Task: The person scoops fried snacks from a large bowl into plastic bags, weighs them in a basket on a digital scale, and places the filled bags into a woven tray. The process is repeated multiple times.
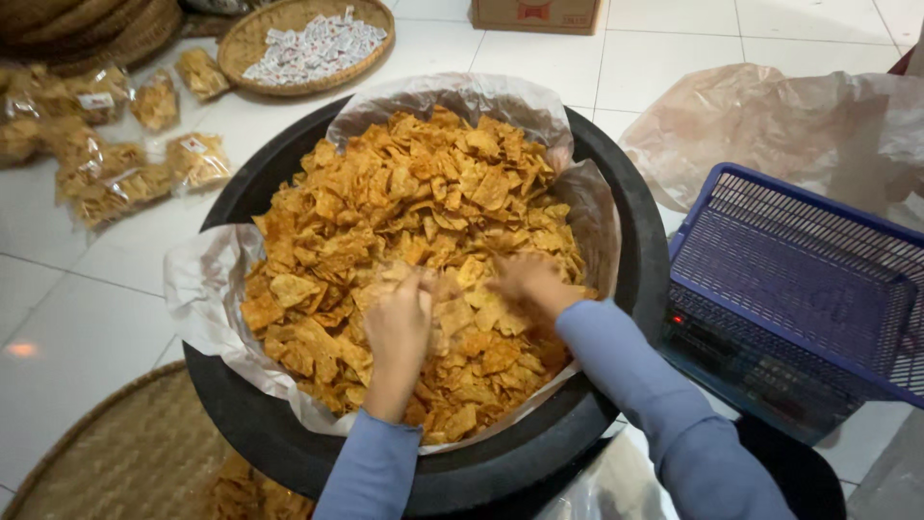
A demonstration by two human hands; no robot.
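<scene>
A big black round tub (630,221), lined with clear plastic sheet (207,289), is heaped with orange-brown square chips (414,202). My left hand (397,323) lies on the near part of the heap, fingers bent down into the chips. My right hand (527,281) is just to its right, also dug into the chips, fingers curled among them. Both arms wear blue sleeves. Whether either hand has chips enclosed in it is hidden by the fingers and the pile.
A blue plastic mesh basket (799,270) sits on a scale at the right. Crumpled clear plastic (770,120) lies behind it. Sealed chip bags (106,164) and a woven tray of small paper slips (308,43) are at the far left. Another woven tray (125,453) lies at near left.
</scene>
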